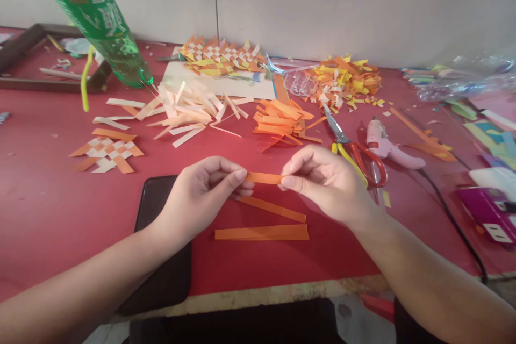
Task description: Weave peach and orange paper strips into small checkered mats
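An orange paper strip (264,178) is stretched level between my two hands, above the red tabletop. My left hand (215,183) pinches its left end between thumb and fingers. At the other end my right hand (316,180) has it in a like pinch. Just below lie a slanting orange strip (276,209) and a straight one (262,233), flat on the table. Past my hands are a heap of orange strips (282,118) and a heap of cream strips (193,107). A small woven orange-and-white paper piece (108,153) rests to the left.
A black phone (163,274) lies under my left forearm. Scissors (346,145) and a pink glue gun (389,145) with a cord sit beyond my right hand. A tilted green bottle (94,16), a larger woven piece (221,56) and paper scraps (346,80) are farther back.
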Available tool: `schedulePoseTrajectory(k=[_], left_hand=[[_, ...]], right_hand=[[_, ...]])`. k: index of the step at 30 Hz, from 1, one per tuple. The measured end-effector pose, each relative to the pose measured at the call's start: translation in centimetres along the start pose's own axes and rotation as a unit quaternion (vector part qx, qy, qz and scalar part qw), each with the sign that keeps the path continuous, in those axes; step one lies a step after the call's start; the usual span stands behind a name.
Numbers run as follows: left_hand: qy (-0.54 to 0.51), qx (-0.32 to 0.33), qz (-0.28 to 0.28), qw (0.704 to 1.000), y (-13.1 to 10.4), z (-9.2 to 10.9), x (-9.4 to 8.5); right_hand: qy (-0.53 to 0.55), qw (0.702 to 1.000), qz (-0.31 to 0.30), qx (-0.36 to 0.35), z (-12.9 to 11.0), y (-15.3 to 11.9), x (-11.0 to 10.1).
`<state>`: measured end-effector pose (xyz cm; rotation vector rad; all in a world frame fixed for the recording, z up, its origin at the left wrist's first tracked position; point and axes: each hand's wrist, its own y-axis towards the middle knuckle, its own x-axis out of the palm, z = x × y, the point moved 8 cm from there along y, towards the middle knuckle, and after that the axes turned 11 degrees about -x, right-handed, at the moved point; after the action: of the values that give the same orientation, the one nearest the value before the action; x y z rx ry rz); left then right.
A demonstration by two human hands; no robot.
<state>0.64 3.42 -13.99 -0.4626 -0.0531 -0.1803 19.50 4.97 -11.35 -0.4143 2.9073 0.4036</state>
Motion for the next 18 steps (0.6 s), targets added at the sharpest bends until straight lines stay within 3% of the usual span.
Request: schedulePoseTrajectory(k=[5, 7, 9, 11, 14, 16, 18], left_hand=[[0.031, -0.009, 0.011, 0.999, 0.1, -0.3, -0.2], [0.076, 0.034, 0.045, 0.996, 0.0, 0.2, -0.7], [0.163, 0.102, 0.071, 0.979, -0.3, 1.0, -0.7], [0.294, 0.176, 0.068, 0.937, -0.8, 1.5, 0.3], [0.474, 0.246, 0.059, 0.843, -1.6, 1.4, 2.0], [0.528, 0.248, 0.068, 0.809, -1.7, 1.1, 2.2], [0.55, 0.239, 0.071, 0.797, -1.6, 1.0, 2.0]], right_hand=[[-0.085, 0.996, 0.014, -0.04, -0.1, 0.3, -0.6], [-0.142, 0.987, 0.058, -0.045, 0.1, 0.6, -2.1], [-0.246, 0.961, 0.113, -0.063, -0.1, 0.8, -3.9], [-0.377, 0.911, 0.137, -0.1, -0.8, 0.9, -4.9], [-0.493, 0.843, 0.137, -0.166, -2.0, 0.9, -4.6], [-0.492, 0.84, 0.104, -0.203, -2.6, 0.6, -3.2], [-0.453, 0.864, 0.006, -0.219, -2.8, 0.3, -0.7]])
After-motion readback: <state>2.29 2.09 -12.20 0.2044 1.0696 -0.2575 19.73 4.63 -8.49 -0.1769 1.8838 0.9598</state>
